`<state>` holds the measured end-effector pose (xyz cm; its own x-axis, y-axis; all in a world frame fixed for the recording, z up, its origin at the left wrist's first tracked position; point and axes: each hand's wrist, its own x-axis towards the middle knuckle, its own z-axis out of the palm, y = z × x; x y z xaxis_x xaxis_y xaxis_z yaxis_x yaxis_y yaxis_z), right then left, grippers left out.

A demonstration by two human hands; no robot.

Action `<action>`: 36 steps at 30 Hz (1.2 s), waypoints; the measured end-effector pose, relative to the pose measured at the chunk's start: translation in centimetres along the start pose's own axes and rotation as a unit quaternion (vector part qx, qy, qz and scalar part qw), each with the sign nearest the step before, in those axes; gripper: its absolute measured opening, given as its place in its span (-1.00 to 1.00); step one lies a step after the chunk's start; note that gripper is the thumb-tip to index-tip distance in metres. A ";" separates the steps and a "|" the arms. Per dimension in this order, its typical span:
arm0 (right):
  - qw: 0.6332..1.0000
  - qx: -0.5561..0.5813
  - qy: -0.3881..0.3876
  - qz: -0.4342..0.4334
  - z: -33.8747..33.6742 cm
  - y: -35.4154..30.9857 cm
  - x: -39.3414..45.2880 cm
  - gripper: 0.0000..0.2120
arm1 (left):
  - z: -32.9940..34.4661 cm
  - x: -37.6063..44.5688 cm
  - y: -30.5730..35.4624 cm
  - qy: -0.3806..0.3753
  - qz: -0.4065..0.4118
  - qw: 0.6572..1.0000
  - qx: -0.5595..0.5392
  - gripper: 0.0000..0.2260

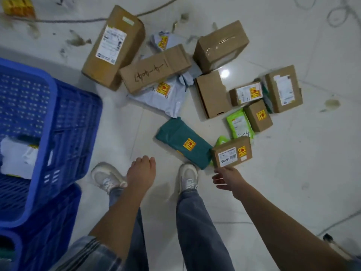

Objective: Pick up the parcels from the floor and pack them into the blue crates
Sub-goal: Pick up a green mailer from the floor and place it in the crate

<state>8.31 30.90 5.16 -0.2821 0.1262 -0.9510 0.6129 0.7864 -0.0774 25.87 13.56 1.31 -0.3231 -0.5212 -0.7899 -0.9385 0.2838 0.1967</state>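
Right hand (226, 178) just below small box (231, 154).

My blue crates (58, 106) run off the left edge, and the white parcel (17, 155) inside the upper one is only partly seen behind its wall. A grey mailer (166, 98) lies half buried under the long box (154, 69), and a green pouch (221, 140) peeks from behind the small box (231, 154). The print on the labels is too blurred to read, and the yellow thing (18, 6) at the top left corner is cut off.
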 end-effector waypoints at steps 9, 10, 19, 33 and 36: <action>0.998 -0.022 -0.005 -0.054 -3.2 -3.1 5.8 -0.87 | 2.4 3.7 8.9 -0.160 -0.056 0.964 -0.203 -0.81; 0.997 -0.037 -0.005 -0.068 -3.1 -3.5 6.5 -0.85 | 2.5 4.1 9.6 -0.167 -0.070 0.956 -0.232 -0.83; 0.967 -0.196 -0.017 -0.163 1.8 -6.4 16.6 -0.56 | 8.2 11.5 7.1 -0.219 -0.235 0.874 -0.364 -0.60; 0.898 -0.390 -0.001 -0.206 6.4 -5.2 28.5 -0.46 | 15.8 20.2 4.3 -0.235 -0.285 0.609 -0.702 -0.46; 0.912 -0.347 -0.052 -0.211 6.1 -5.8 27.1 -0.54 | 15.7 19.5 3.7 -0.231 -0.282 0.568 -0.738 -0.42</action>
<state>1.59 26.10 -22.03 -0.2912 -0.3064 -0.9062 -0.1602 0.9496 -0.2696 17.97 17.08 -22.48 -0.1738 0.1698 -0.9700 -0.0673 -0.9848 -0.1603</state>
